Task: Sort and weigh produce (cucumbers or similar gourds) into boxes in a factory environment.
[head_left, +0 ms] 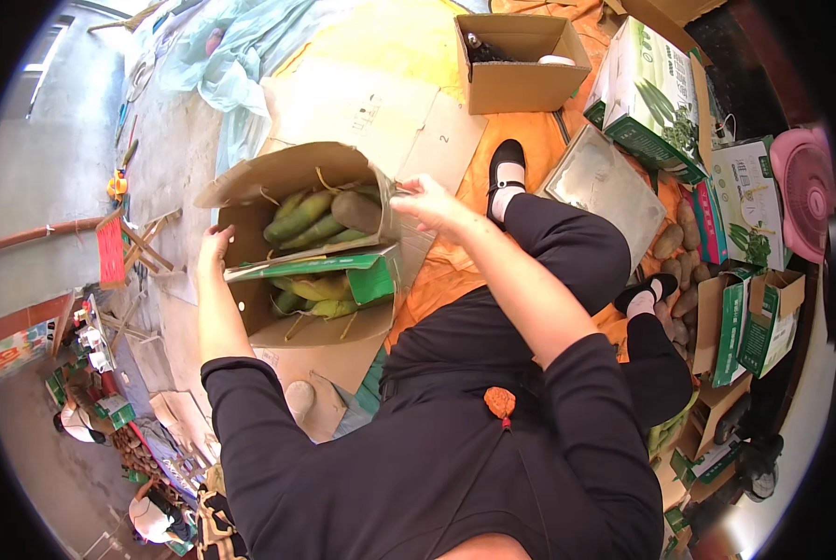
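Brown cardboard box (250, 177), top open, on flattened cardboard (334, 107); green-edged panel (369, 286) crosses its mouth; long green vegetables (299, 216), stemmed, bunched far side; yellower ones (332, 308) near side; one brownish piece (355, 213) among far ones.

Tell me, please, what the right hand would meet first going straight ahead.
The right hand would likely meet the cardboard box at its right side; they may already touch; depth is unclear.

A green flap (371, 286) hides some vegetables (311, 220) from you; what the distant people (152, 519) hold is too small to tell.
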A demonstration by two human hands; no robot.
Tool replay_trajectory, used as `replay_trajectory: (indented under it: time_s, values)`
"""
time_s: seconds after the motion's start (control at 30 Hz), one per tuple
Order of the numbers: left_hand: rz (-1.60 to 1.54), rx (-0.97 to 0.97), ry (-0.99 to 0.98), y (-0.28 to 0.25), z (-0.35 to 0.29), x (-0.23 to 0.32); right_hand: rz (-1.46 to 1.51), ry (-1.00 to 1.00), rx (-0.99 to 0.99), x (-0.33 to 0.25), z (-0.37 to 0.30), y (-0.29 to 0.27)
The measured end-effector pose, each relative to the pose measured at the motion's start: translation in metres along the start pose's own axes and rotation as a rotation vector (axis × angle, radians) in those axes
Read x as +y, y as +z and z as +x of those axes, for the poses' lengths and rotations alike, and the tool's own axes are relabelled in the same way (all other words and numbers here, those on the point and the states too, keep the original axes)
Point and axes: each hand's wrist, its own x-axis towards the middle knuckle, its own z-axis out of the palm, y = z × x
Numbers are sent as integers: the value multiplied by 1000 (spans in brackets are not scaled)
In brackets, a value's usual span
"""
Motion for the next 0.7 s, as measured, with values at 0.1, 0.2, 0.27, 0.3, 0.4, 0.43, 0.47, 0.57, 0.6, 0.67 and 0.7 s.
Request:
replay_trajectory:
  time_s: [0.1, 0.2, 0.27, 0.3, 0.4, 0.43, 0.47, 0.57, 0.6, 0.67, 0.7]
  values:
    - [148, 85, 50, 19, -26, 26, 2, -151, -23, -26, -25, -36]
    - [58, 280, 348, 15, -86, 75, 46, -258, -64, -70, -72, -81]
    - [-122, 210, 682, 27, -145, 120, 30, -451, 37, -84, -104, -114]
    - [-188, 98, 748, 44, -189, 149, 60, -481, 92, -90, -122, -133]
    - [60, -268, 1106, 108, -275, 195, 74, -507, 410, -89, -174, -190]
    - [206, -421, 1068, 139, -291, 192, 143, -502, 484, -77, -184, -210]
    - [403, -467, 1195, 171, -297, 181, 213, -507, 551, -66, -196, -224]
    - [1070, -771, 978, 256, -320, 177, 265, -429, 784, -7, -230, -274]
    - [1175, -783, 959, 278, -316, 167, 282, -384, 857, 18, -241, -287]
    - [1320, -729, 881, 309, -299, 143, 263, -262, 928, 69, -261, -305]
    - [1460, -674, 791, 324, -290, 125, 309, -199, 925, 92, -268, -309]
